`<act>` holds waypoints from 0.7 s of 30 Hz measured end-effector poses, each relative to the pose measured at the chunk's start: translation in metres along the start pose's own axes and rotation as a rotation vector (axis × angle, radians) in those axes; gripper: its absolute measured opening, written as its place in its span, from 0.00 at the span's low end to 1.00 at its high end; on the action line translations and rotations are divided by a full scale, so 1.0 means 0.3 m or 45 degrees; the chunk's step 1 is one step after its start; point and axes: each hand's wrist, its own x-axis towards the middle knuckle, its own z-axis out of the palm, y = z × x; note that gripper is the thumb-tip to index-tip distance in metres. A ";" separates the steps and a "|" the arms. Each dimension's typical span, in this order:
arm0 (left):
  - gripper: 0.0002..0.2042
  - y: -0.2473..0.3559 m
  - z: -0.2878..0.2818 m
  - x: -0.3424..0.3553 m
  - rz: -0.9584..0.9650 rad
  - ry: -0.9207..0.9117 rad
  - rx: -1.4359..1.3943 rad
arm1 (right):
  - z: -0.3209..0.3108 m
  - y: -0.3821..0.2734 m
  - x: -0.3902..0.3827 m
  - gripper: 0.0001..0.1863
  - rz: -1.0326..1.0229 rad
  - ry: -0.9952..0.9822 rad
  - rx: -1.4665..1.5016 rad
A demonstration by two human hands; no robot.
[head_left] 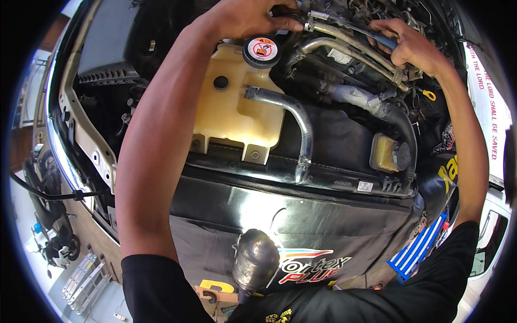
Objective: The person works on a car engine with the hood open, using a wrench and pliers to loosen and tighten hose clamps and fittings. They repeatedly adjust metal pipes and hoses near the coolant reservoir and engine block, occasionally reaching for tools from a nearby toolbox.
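At the top centre, my left hand (272, 19) reaches to the clamped end of a metal pipe (328, 32), fingers curled; what they hold is partly hidden. My right hand (406, 51), at upper right, grips a long tool with a dark blue handle (382, 40), lying along that pipe. Below my left hand sits a translucent yellowish reservoir (237, 107) with a black labelled cap (261, 53) and a hose (299, 118) curving down from it. A second, curved metal pipe (312, 44) runs under the upper one.
A small yellow reservoir (386, 153) sits at right. A dark fender cover (204, 210) drapes the car front, bearing a metal canister (256, 258) and blue-striped object (414, 247). A black housing (124, 37) is upper left; a motorcycle (51, 204) and ladder (86, 280) stand beyond.
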 end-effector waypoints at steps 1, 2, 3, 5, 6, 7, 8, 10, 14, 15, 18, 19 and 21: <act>0.22 0.000 0.001 -0.002 -0.011 -0.008 -0.034 | 0.002 -0.013 -0.006 0.51 0.071 -0.040 0.037; 0.22 0.001 -0.003 0.001 -0.014 -0.018 -0.064 | 0.005 -0.005 -0.007 0.51 0.050 -0.023 0.071; 0.23 0.003 -0.007 0.004 -0.016 -0.029 -0.093 | 0.014 0.011 -0.007 0.51 0.031 -0.006 0.104; 0.24 0.004 -0.013 0.002 -0.062 -0.087 -0.135 | 0.003 -0.029 -0.010 0.51 0.150 -0.087 0.136; 0.24 0.004 -0.017 0.002 -0.087 -0.118 -0.153 | 0.011 -0.019 -0.002 0.51 0.072 -0.035 0.159; 0.26 0.003 -0.018 0.006 -0.083 -0.121 -0.158 | 0.028 0.002 0.011 0.51 -0.005 0.017 0.182; 0.26 0.006 -0.020 0.011 -0.084 -0.131 -0.140 | 0.039 0.009 0.016 0.51 -0.076 0.069 0.203; 0.25 0.011 -0.023 0.018 -0.089 -0.151 -0.103 | 0.018 -0.003 0.017 0.50 0.031 0.005 0.190; 0.25 0.013 -0.014 0.016 -0.083 -0.110 -0.181 | 0.006 -0.047 0.012 0.48 0.108 -0.059 0.081; 0.25 0.009 -0.008 0.015 -0.061 -0.088 -0.196 | 0.003 -0.041 0.016 0.48 0.097 -0.062 0.070; 0.24 0.007 -0.008 0.013 -0.057 -0.086 -0.165 | 0.010 -0.040 0.020 0.48 0.036 -0.016 -0.049; 0.24 0.008 -0.010 0.012 -0.066 -0.096 -0.142 | 0.020 -0.051 0.004 0.48 0.000 0.039 -0.146; 0.23 0.006 -0.016 0.009 -0.029 -0.096 -0.139 | 0.023 -0.054 -0.006 0.48 0.010 0.059 -0.133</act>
